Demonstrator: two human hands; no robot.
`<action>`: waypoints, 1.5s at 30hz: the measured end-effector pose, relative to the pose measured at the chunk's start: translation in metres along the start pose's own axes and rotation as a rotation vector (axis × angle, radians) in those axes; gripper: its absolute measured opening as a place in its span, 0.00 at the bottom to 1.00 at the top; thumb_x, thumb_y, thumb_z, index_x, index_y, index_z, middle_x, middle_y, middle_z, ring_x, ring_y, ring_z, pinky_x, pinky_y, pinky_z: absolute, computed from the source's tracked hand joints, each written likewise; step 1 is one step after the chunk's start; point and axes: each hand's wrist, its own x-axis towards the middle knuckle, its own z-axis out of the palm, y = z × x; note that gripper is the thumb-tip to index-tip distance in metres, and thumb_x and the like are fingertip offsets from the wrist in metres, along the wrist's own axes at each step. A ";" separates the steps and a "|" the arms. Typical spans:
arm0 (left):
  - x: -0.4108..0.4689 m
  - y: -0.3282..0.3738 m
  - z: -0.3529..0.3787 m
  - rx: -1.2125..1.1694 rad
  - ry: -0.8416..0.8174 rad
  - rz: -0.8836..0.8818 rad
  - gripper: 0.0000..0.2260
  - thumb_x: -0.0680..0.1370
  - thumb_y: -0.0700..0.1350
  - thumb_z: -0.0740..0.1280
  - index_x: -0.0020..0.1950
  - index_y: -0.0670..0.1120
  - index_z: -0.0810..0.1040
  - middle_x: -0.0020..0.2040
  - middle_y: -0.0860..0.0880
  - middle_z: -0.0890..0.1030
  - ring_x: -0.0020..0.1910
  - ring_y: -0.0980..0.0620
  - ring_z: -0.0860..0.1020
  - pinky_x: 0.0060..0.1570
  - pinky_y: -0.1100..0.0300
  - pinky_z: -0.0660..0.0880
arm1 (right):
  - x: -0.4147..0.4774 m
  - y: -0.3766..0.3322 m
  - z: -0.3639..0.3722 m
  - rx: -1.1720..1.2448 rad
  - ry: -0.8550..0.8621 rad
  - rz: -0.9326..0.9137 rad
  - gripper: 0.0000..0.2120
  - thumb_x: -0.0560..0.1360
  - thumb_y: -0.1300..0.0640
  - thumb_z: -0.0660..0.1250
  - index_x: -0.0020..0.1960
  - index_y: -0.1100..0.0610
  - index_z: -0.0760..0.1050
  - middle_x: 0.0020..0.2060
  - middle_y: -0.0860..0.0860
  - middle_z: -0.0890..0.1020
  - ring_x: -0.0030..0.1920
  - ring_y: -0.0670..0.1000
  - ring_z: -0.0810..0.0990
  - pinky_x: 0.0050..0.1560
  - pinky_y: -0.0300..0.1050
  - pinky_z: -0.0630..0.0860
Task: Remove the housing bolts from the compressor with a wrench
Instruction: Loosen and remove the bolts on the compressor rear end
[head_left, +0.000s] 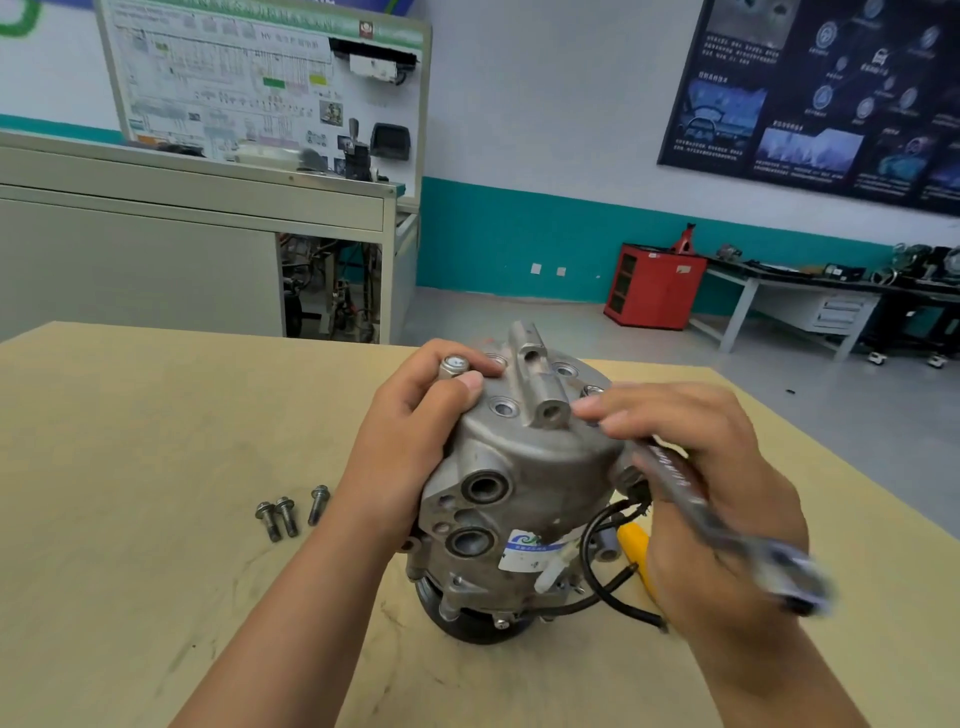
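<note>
On a tan workshop table (130, 415) the compressor (519, 467) stands pulley-end down, centre-near, its housing facing up for access. The left hand (410, 415) pinches a raised bolt (454, 366) at the far-left rim, probably to finger-spin it out. The right hand (701, 467) grips the wrench (727, 525) (blurred) just right of the housing. Three loose bolts (288, 512) lie to the left.

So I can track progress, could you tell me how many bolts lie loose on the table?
3, left of the compressor: leftmost bolt, middle bolt, right bolt, slightly apart. Others may hide behind it.
</note>
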 end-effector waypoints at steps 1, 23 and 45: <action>0.000 0.000 0.000 0.005 0.001 -0.006 0.09 0.69 0.47 0.61 0.37 0.57 0.80 0.38 0.59 0.79 0.38 0.57 0.75 0.39 0.63 0.71 | -0.005 0.000 0.004 0.068 0.088 0.040 0.08 0.82 0.54 0.55 0.52 0.53 0.72 0.45 0.46 0.80 0.52 0.54 0.80 0.55 0.48 0.74; -0.003 0.003 0.000 -0.013 0.003 -0.017 0.08 0.69 0.47 0.61 0.37 0.56 0.80 0.39 0.54 0.79 0.40 0.53 0.76 0.39 0.60 0.72 | 0.076 0.008 0.009 -0.213 -0.403 0.726 0.17 0.71 0.48 0.71 0.33 0.60 0.75 0.27 0.58 0.73 0.29 0.52 0.69 0.33 0.48 0.67; 0.000 0.001 -0.001 -0.039 -0.015 -0.006 0.07 0.69 0.47 0.63 0.37 0.56 0.81 0.39 0.53 0.79 0.40 0.49 0.75 0.40 0.57 0.72 | 0.025 0.001 -0.005 -0.059 -0.216 0.135 0.10 0.70 0.52 0.69 0.51 0.50 0.78 0.38 0.46 0.73 0.39 0.40 0.71 0.39 0.28 0.65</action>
